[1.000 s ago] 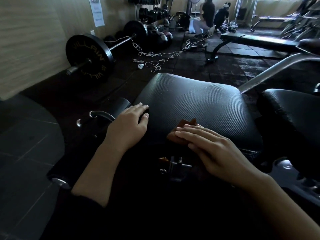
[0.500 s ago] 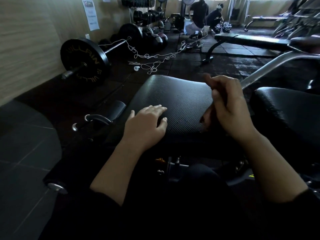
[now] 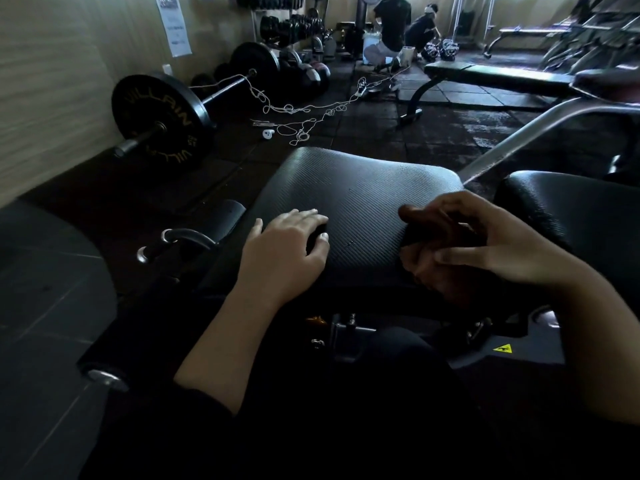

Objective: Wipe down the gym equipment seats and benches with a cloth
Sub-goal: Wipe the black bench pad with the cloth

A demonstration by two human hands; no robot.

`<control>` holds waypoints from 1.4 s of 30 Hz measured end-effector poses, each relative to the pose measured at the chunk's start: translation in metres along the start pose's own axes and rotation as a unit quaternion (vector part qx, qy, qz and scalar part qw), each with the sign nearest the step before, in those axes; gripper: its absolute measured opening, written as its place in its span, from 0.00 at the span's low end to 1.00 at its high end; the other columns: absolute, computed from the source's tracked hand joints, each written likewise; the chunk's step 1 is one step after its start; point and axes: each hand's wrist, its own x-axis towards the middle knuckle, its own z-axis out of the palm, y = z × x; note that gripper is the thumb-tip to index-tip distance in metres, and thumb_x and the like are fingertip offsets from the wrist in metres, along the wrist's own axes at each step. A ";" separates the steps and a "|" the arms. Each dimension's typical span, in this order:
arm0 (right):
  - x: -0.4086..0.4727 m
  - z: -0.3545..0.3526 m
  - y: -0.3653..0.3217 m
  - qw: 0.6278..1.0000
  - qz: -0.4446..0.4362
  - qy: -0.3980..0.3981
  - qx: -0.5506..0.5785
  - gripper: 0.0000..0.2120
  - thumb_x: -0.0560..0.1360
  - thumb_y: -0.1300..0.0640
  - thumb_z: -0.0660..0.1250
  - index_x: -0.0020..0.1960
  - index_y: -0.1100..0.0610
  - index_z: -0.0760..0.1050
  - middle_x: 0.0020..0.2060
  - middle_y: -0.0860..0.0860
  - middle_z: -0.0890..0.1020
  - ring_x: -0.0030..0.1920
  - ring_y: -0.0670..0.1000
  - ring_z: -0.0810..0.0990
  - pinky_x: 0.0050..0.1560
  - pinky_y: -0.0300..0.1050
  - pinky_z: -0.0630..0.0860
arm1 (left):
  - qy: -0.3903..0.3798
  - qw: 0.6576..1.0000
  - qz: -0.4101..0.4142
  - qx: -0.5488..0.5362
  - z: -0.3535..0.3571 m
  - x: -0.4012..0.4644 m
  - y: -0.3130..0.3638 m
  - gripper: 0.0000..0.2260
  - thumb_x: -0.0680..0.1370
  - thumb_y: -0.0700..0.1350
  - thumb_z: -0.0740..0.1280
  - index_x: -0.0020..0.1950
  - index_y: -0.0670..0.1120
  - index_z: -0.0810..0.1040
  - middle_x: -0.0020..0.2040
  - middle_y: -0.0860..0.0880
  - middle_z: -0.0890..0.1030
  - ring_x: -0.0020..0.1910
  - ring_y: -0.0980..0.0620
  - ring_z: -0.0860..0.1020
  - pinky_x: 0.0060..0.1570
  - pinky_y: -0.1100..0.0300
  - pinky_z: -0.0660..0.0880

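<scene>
The right hand [image 3: 485,247] bunches a small brown cloth [image 3: 426,271] in curled fingers at the near right edge of the black ribbed vinyl seat pad [image 3: 353,195], the left hand [image 3: 287,251] rests flat on its near left edge, and, judging from this, the adjacent black backrest pad [image 3: 575,216] and 1 long black flat bench [image 3: 491,76] beyond remain unwiped.
</scene>
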 end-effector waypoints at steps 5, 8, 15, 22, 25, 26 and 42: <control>0.019 0.010 -0.007 0.987 -0.037 0.124 -0.099 0.23 0.64 0.55 0.79 0.56 0.48 0.78 0.49 0.43 0.82 0.49 0.43 0.79 0.58 0.40 0.73 | 0.007 1.000 -0.003 0.000 0.002 0.000 0.001 0.18 0.81 0.53 0.57 0.70 0.57 0.70 0.72 0.60 0.68 0.74 0.60 0.60 0.74 0.46 0.49; 0.030 0.023 -0.017 0.935 -0.154 0.250 -0.199 0.22 0.65 0.56 0.78 0.56 0.55 0.77 0.50 0.49 0.79 0.51 0.52 0.77 0.56 0.47 0.70 | 0.005 1.000 -0.003 0.000 0.002 0.000 0.000 0.18 0.81 0.53 0.57 0.70 0.57 0.70 0.72 0.60 0.67 0.74 0.60 0.59 0.74 0.46 0.49; 0.009 0.045 -0.029 0.937 -0.200 0.093 -0.272 0.19 0.67 0.44 0.68 0.55 0.49 0.75 0.49 0.44 0.75 0.50 0.47 0.76 0.52 0.46 0.70 | 0.000 1.000 0.000 -0.008 0.001 -0.001 -0.002 0.18 0.81 0.54 0.57 0.71 0.57 0.69 0.73 0.61 0.67 0.74 0.61 0.58 0.75 0.47 0.48; 0.011 0.035 -0.025 0.983 -0.148 0.031 -0.106 0.27 0.62 0.39 0.74 0.59 0.45 0.76 0.57 0.44 0.73 0.58 0.42 0.72 0.61 0.41 0.69 | 0.006 0.999 0.002 -0.035 -0.001 -0.001 -0.003 0.17 0.81 0.53 0.59 0.70 0.56 0.71 0.72 0.60 0.68 0.74 0.61 0.60 0.75 0.48 0.47; 0.012 0.044 -0.023 0.986 -0.114 -0.011 -0.125 0.26 0.61 0.38 0.76 0.55 0.46 0.75 0.53 0.41 0.79 0.55 0.42 0.77 0.58 0.41 0.73 | 0.010 0.997 -0.007 -0.074 -0.008 -0.004 -0.007 0.16 0.80 0.51 0.61 0.67 0.55 0.74 0.71 0.58 0.71 0.72 0.61 0.64 0.75 0.50 0.50; 0.013 0.046 -0.024 0.985 -0.113 0.019 -0.126 0.24 0.62 0.40 0.76 0.54 0.48 0.75 0.49 0.42 0.80 0.50 0.43 0.79 0.53 0.40 0.74 | 0.016 0.996 -0.015 -0.082 -0.011 -0.005 -0.009 0.16 0.80 0.50 0.62 0.67 0.55 0.75 0.70 0.58 0.72 0.71 0.60 0.66 0.75 0.50 0.54; 0.018 0.133 -0.054 0.952 -0.241 0.038 -0.187 0.22 0.74 0.44 0.65 0.60 0.57 0.77 0.63 0.55 0.77 0.67 0.52 0.73 0.68 0.54 0.68 | 0.034 0.980 -0.043 -0.192 -0.019 -0.010 -0.048 0.13 0.81 0.43 0.61 0.64 0.49 0.78 0.67 0.55 0.75 0.70 0.61 0.67 0.70 0.66 0.59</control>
